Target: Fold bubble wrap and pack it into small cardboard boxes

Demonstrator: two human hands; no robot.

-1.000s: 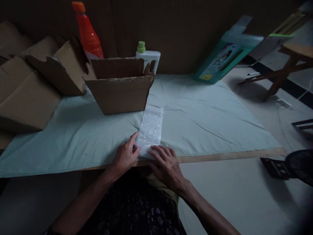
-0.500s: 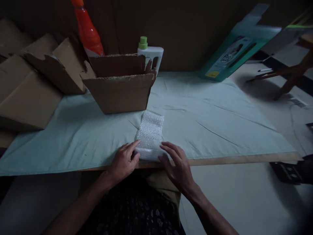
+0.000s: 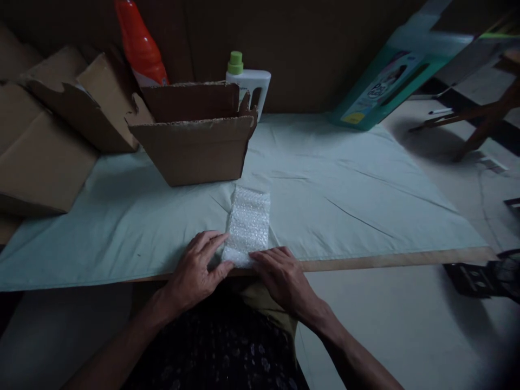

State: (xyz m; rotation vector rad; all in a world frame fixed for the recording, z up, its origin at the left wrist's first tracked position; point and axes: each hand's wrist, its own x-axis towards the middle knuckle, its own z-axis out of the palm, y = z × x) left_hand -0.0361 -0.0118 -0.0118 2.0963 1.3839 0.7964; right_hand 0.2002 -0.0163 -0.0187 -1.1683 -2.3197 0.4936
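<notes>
A strip of clear bubble wrap (image 3: 249,216) lies lengthwise on the cloth, its near end folded over at the table's front edge. Whether anything is inside the fold, I cannot tell. My left hand (image 3: 197,268) is open at the strip's left side, fingertips touching its edge and thumb on the near end. From the right, my right hand (image 3: 280,276) lies over the near corner of the wrap with its fingers stretched out flat. Beyond the strip stands an open cardboard box (image 3: 190,154).
A pale green cloth (image 3: 325,200) covers the table. More cardboard boxes (image 3: 44,157) crowd the left side. At the back are a red bottle (image 3: 142,46), a white bottle with a green cap (image 3: 254,86) and a large teal jug (image 3: 377,86). A wooden stool (image 3: 479,124) stands at right.
My right hand has moved left onto the near end of the bubble wrap, its fingers now flat over it. My left hand stays at the left edge. The view has shifted slightly.
</notes>
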